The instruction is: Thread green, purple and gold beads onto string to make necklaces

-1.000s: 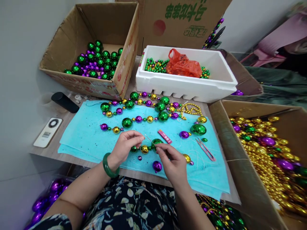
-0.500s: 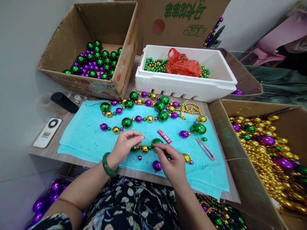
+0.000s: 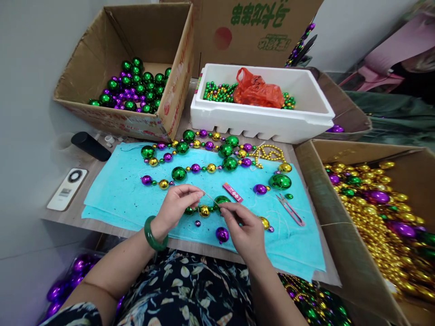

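Observation:
My left hand (image 3: 181,203), with a green bangle (image 3: 154,233) at the wrist, is closed in a pinch on one end of a thin, straight needle (image 3: 211,198). The fingers of my right hand (image 3: 243,226) pinch its other end; whether thread is there too I cannot make out. Just below the needle lie a gold bead (image 3: 204,211) and a large green bead (image 3: 222,200), partly behind my right fingers. Nearer me rest a purple bead (image 3: 222,235) and a small purple bead (image 3: 197,223). A pink packet (image 3: 233,192) lies beyond my right hand, and pink thread snips (image 3: 291,210) lie to its right.
Strung beads (image 3: 195,168) cross the blue cloth (image 3: 115,194). Behind stand a cardboard box (image 3: 112,115) of green and purple balls and a white foam box (image 3: 258,118) with a red bag (image 3: 260,93). A box (image 3: 326,217) of gold beads borders the right; a phone (image 3: 67,189) lies left.
Both hands keep their pinch on the needle almost unmoved. The whole view has shifted very slightly; nothing on the cloth has visibly moved.

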Motion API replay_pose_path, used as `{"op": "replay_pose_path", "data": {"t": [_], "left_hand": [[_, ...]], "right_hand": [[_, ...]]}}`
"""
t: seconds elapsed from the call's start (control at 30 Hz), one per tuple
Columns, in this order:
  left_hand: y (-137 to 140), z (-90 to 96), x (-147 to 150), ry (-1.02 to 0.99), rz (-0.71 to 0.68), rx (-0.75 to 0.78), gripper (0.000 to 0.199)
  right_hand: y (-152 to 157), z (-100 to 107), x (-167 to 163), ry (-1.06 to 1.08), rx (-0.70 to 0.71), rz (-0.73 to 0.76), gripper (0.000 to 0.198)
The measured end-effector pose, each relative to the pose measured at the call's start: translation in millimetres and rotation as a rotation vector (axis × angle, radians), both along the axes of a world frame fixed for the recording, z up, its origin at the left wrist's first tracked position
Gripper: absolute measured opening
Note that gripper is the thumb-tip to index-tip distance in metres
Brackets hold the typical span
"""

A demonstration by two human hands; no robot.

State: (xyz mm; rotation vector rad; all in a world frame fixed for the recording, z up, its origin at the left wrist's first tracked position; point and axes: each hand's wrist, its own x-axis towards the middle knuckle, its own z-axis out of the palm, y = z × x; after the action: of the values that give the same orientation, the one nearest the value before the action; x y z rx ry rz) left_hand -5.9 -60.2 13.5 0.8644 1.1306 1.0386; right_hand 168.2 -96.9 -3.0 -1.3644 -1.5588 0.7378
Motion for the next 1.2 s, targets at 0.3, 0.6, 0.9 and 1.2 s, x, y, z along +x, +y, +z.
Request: {"op": "replay_pose_path", "data": {"t": [0.3, 0.6, 0.9, 1.2], "left_hand": [[-0.8, 0.2, -0.1, 0.006, -0.015, -0.001, 0.019], [-0.7, -1.5, -0.5, 0.001, -0.016, 0.005, 0.018], [-1.2, -4.9, -0.7, 0.038, 0.003, 0.027, 0.017], [0.6, -10.3, 1.3, 0.082, -0.012, 0.077, 0.014]], "right_hand": [[0.4, 0.3, -0.2, 0.021, -0.007, 0.009, 0.012], [-0.1, -0.7, 0.3, -0.013, 0.02, 0.018, 0.013], [-0.5, 1.2, 0.9, -0.049, 0.074, 0.023, 0.013], [-2.4, -2.0, -0.2, -0.093, 0.035, 0.078, 0.016]]}}
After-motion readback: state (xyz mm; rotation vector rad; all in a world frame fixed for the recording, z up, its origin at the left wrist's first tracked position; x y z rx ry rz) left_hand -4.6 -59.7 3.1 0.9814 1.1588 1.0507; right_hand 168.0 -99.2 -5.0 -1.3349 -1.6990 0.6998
